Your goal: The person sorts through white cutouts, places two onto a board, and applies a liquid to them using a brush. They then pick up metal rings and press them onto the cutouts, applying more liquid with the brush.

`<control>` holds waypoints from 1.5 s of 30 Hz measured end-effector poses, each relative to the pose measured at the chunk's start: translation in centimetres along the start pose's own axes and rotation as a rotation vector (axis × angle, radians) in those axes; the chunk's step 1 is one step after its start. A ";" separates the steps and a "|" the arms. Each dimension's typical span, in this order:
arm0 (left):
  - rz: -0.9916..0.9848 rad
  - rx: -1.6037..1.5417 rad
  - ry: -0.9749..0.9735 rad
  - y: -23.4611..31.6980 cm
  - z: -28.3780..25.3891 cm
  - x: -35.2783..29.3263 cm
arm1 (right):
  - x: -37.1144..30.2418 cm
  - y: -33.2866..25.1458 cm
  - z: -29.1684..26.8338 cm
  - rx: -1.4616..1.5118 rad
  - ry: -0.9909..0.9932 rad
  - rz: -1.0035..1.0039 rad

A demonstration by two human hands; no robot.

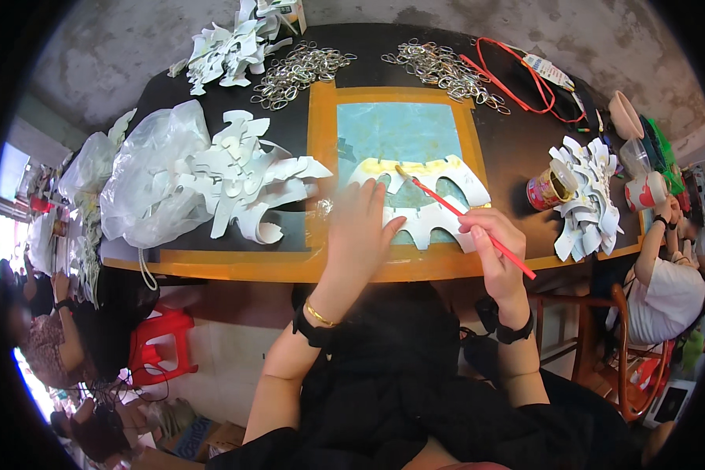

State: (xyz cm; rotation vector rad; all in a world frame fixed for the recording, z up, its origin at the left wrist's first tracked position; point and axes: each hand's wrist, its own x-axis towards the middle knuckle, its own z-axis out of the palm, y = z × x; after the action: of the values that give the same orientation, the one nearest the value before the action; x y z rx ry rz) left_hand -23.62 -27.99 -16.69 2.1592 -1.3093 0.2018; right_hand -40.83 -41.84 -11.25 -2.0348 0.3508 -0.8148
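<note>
My right hand [495, 243] grips a paintbrush with a red handle [517, 262]. Its bristles touch the upper edge of a white cut-out piece [468, 182], where a yellowish coating shows. Below that lies a second white cut-out piece [421, 222] with notches and arches. My left hand [359, 231] rests with fingers stretched out over the left ends of both pieces and hides part of them; it is slightly blurred. Both pieces lie on a light blue sheet [399, 129] taped to the table.
An opened tin [542, 190] stands right of the sheet, beside stacked white pieces [590, 200]. At left are loose white pieces [239, 176] and a plastic bag [160, 172]. Metal rings [298, 70] and a red cord [517, 98] lie farther back. Other people sit at both sides.
</note>
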 end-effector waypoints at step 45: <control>0.021 0.088 -0.012 0.6 1.2 -0.2 | 1.4 -1.4 0.3 -0.086 -0.020 -0.085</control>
State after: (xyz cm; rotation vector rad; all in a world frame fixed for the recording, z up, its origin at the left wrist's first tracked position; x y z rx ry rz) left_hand -24.44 -28.66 -17.48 2.2241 -1.3534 0.2596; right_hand -39.61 -41.59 -9.61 -2.1488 0.2937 -0.8428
